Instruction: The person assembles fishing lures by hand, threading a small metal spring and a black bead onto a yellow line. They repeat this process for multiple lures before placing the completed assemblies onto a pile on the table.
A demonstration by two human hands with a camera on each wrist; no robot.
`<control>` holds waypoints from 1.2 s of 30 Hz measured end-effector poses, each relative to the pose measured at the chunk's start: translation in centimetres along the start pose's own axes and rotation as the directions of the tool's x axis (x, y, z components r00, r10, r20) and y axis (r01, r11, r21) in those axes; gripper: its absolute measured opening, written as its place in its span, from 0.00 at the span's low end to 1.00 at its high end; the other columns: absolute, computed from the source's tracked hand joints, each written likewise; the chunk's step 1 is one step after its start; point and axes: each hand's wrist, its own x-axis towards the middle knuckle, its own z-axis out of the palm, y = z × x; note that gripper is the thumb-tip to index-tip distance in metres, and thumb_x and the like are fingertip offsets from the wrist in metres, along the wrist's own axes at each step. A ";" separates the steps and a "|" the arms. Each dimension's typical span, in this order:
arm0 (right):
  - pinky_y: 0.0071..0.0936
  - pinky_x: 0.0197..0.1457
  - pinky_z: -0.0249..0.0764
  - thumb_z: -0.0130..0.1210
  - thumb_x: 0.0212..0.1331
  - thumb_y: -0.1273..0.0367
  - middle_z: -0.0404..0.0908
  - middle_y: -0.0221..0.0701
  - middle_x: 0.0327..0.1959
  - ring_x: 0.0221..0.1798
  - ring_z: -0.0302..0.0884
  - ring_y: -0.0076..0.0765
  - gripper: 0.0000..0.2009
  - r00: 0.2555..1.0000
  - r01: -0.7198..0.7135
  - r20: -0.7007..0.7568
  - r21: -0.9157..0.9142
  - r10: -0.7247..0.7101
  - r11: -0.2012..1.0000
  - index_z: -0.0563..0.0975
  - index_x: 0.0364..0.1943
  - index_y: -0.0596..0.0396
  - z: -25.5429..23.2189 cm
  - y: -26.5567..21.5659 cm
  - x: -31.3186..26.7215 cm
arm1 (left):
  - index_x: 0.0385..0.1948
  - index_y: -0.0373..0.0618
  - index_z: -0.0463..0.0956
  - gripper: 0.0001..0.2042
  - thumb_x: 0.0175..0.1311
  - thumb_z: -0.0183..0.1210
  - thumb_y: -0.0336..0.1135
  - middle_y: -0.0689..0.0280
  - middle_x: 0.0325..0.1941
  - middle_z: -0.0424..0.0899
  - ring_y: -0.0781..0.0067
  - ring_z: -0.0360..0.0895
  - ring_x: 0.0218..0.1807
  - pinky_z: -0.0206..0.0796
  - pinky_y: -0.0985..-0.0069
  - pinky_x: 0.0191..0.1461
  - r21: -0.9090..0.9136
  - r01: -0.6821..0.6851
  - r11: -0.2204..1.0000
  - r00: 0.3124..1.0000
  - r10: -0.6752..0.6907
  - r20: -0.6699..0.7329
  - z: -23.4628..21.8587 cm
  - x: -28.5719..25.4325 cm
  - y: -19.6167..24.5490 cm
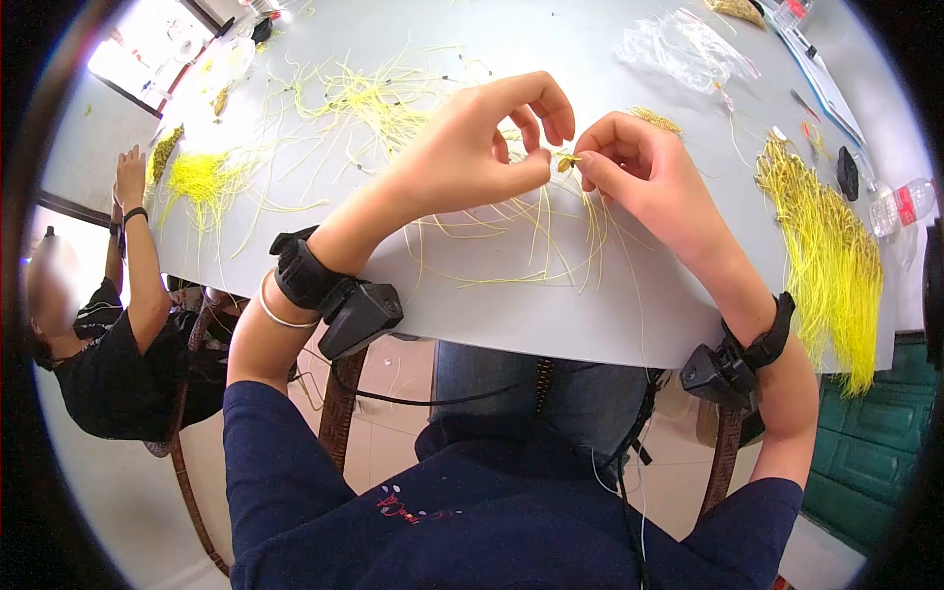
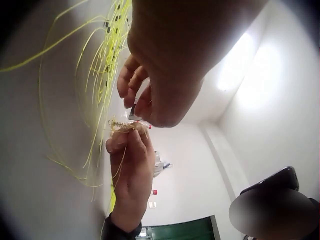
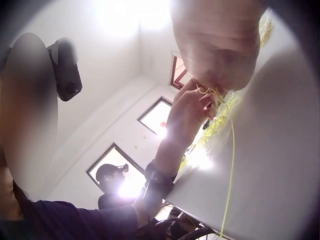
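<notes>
In the head view my right hand (image 1: 644, 167) pinches a small gold wire spring (image 1: 566, 163) between thumb and forefinger. Its coils (image 2: 121, 125) show in the left wrist view, poking out from the fingertips, with yellow line trailing off it. My left hand (image 1: 482, 147) hovers right beside the spring, fingers bent loosely and a gap between thumb and forefinger. Below both hands, loose yellow lines (image 1: 531, 246) hang and curl over the grey table (image 1: 472, 320). The right wrist view mostly has the back of my right hand (image 3: 220, 45), which hides its grip.
A thick bundle of yellow lines with gold springs (image 1: 826, 256) lies at the right table edge. Yellow lines with black bits (image 1: 379, 98) spread behind my left hand. Clear plastic bags (image 1: 683, 49) and a bottle (image 1: 900, 206) lie farther off. Another person (image 1: 118, 354) sits at left.
</notes>
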 end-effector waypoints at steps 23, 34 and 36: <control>0.13 0.33 0.67 0.54 0.56 0.70 0.75 0.25 0.25 0.29 0.70 0.15 0.07 0.999 0.045 0.006 0.075 -0.045 0.996 0.75 0.31 0.61 0.1 -0.5 0.0 | 0.35 0.43 0.72 0.08 0.57 0.59 0.34 0.73 0.33 0.76 0.88 0.71 0.34 0.60 0.91 0.28 -0.334 0.159 0.929 0.985 -0.174 -0.014 0.4 0.3 -0.7; 0.13 0.33 0.67 0.52 0.56 0.71 0.75 0.25 0.24 0.29 0.70 0.15 0.06 0.997 0.056 -0.060 0.061 -0.052 0.997 0.74 0.30 0.60 -0.2 -0.6 0.0 | 0.40 0.42 0.72 0.11 0.57 0.58 0.34 0.72 0.33 0.77 0.88 0.72 0.35 0.64 0.90 0.32 -0.271 0.159 0.949 0.987 -0.161 0.017 0.2 0.3 -0.7; 0.13 0.33 0.66 0.52 0.56 0.71 0.75 0.25 0.24 0.28 0.70 0.15 0.06 0.994 0.060 -0.100 0.062 -0.054 0.996 0.74 0.30 0.60 -0.2 -0.6 0.0 | 0.40 0.42 0.72 0.12 0.57 0.58 0.35 0.72 0.34 0.77 0.87 0.72 0.36 0.65 0.88 0.34 -0.254 0.154 0.955 0.988 -0.150 0.035 0.3 0.2 -0.9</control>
